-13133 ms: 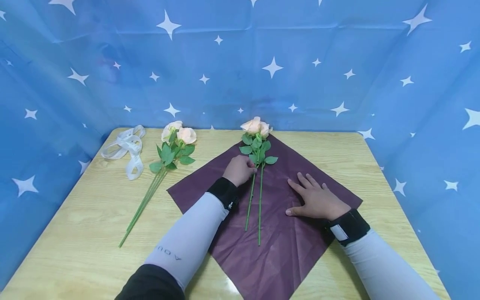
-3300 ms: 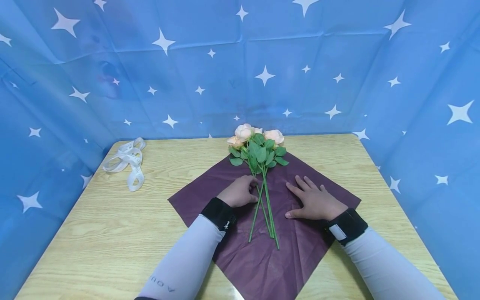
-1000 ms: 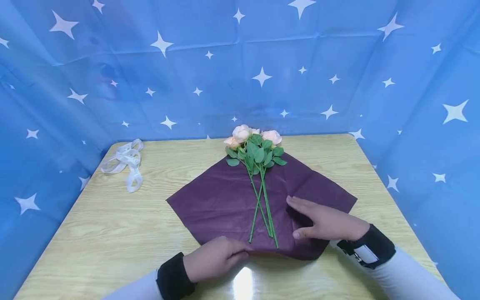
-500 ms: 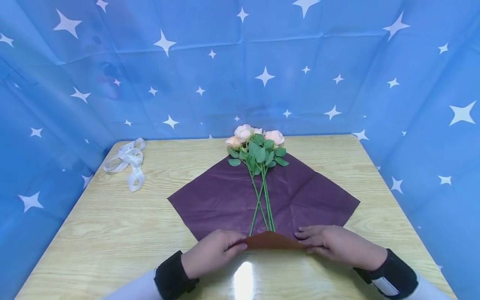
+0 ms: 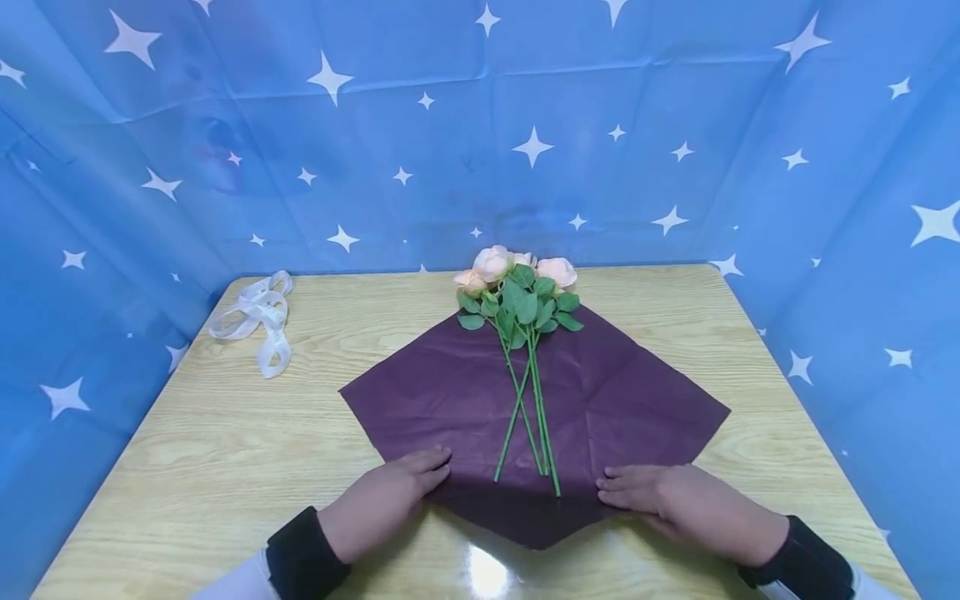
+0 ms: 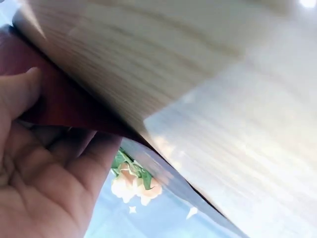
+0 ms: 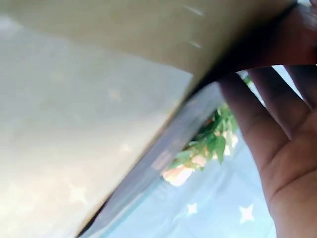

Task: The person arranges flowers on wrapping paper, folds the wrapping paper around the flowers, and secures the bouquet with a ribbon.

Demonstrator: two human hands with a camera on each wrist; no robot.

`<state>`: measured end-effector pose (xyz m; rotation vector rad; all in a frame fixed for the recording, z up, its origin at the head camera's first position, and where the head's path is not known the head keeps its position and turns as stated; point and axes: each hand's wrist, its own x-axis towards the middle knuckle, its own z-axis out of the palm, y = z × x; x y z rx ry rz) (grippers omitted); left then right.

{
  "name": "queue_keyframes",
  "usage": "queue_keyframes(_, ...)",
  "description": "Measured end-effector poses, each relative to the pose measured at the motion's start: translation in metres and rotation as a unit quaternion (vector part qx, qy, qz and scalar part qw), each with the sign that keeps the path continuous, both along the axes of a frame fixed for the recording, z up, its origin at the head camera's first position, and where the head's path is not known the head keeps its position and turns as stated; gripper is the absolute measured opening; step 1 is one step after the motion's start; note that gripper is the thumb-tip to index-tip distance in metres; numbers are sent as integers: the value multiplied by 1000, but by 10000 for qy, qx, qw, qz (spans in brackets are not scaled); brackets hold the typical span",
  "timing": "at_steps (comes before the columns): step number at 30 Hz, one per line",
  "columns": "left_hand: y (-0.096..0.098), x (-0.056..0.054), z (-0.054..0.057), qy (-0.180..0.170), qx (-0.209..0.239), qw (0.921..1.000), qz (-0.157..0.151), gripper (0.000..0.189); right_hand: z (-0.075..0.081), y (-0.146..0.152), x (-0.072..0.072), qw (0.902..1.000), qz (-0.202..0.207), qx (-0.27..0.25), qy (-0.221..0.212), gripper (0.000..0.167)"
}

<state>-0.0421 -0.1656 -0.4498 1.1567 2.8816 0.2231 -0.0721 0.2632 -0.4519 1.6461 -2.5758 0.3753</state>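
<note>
Several pale peach roses with green leaves lie at the top of a dark purple sheet of wrapping paper, their stems crossing toward its near edge. My left hand pinches the paper's near left edge; in the left wrist view the thumb lies on one side of the sheet and the fingers on the other. Opposite it, my right hand grips the near right edge, fingers on top and thumb mostly hidden below. Between the hands the paper bends down into a darker point beyond the stem ends.
A loosely looped white ribbon lies at the far left of the wooden table. Blue cloth with white stars hangs along the back and both sides. A bright reflection shows on the tabletop nearest me.
More roses have joined those on the paper. Both hands moved to the near edge; its raised brownish flap has come down to a dark point, and the left hand shifted left.
</note>
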Motion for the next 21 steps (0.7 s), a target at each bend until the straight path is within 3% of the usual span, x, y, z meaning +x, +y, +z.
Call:
queue_keyframes(4, -4, 0, 2, 164, 104, 9998, -74, 42, -4, 6, 5, 9991, -57, 59, 412, 32)
queue_keyframes(7, -4, -1, 4, 27, 258, 9997, 43, 39, -4, 11, 6, 9989, -264, 66, 374, 31)
queue_keyframes(11, -4, -8, 6, -357, 489, 9974, 389, 28, 2, 13, 0, 9964, -753, -35, -389, 32)
queue_keyframes(15, -2, -19, 9, -861, 771, 9910, 681, 11, 9, 11, -9, 9845, -1208, -237, -1250, 21)
queue_keyframes(18, -1, -25, 13, -1239, 929, 9846, 808, 14, 13, 7, -16, 9746, -1360, -412, -1732, 14)
queue_keyframes(21, -1, -28, 17, -1484, 945, 9813, 775, 16, 16, 5, -20, 9672, -1418, -460, -2057, 18)
